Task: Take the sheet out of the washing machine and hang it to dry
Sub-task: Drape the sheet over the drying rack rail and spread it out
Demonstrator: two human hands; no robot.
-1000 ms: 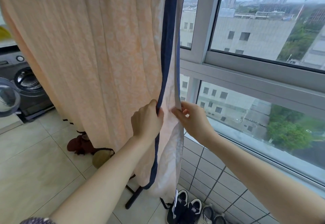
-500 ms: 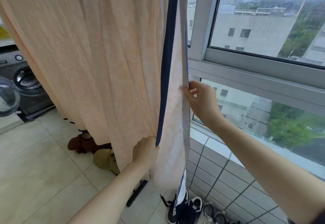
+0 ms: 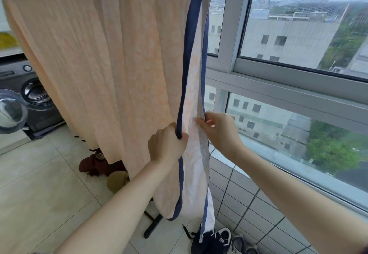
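A peach sheet hangs lengthwise down beside the window; the left hand grips its navy front edge, the right hand pinches the rear edge.

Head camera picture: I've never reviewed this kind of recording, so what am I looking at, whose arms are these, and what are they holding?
There is no machine here. The camera sits on a person's head and looks forward and down, so the two bare arms reaching in from the bottom belong to the wearer. A peach sheet with a dark blue border hangs over a drying rack beside a large window. The left hand grips the blue front edge of the sheet, fingers curled round it. The right hand pinches the other edge, nearer the window. At the far left stands the washing machine, its round door swung open. On the tiled floor lie dark sneakers by the wall and brown slippers behind the sheet.
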